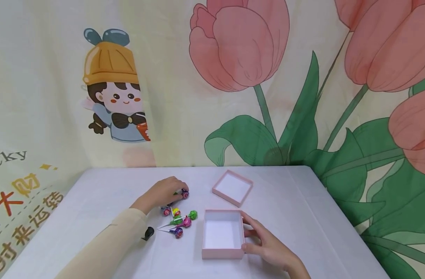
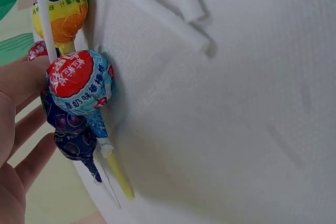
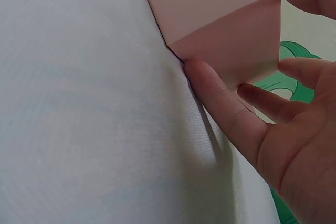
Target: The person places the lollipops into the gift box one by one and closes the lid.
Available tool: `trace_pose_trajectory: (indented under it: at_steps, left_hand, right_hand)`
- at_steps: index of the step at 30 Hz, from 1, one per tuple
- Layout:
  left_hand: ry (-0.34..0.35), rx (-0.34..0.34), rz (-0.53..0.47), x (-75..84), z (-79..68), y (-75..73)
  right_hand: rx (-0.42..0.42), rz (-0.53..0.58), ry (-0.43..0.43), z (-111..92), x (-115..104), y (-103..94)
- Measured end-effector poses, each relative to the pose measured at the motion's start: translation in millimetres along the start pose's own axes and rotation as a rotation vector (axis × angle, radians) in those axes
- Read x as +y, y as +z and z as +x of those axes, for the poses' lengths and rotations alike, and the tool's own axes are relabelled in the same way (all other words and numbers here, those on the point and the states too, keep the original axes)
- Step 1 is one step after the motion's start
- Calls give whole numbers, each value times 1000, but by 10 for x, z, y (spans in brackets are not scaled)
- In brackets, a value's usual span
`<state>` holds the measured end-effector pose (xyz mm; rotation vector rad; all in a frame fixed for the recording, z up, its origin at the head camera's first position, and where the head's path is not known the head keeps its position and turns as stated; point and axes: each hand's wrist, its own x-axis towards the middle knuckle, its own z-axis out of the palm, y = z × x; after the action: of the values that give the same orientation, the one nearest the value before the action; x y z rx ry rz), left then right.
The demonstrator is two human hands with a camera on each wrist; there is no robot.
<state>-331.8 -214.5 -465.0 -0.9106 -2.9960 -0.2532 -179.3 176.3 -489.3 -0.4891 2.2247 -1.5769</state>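
My left hand reaches down over the far end of a lollipop pile, thumb and fingers pinching a dark purple-and-red lollipop. In the left wrist view, a light-blue and red lollipop, a yellow-orange one and a dark purple one lie close beside that hand's fingers. My right hand holds a pink box by its right side, thumb at the near corner and fingers along the wall. The box stands uncovered, its white inside showing. In the right wrist view the thumb presses low on the pink wall.
Several more lollipops lie left of the box, among them green, pink and purple ones. Behind the box rests its pink-rimmed lid, white inside up. A black object shows beside the left sleeve. A printed curtain hangs behind the white table.
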Motion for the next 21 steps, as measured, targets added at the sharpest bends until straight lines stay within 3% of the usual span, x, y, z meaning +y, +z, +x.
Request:
trace_pose_trajectory:
  at_steps: [8, 21]
  left_hand:
    - [-22, 28, -27, 50, 52, -31]
    - [7, 73, -44, 249, 103, -124]
  right_hand:
    - [-7, 17, -32, -13, 28, -18]
    - [-17, 22, -26, -32, 35, -27]
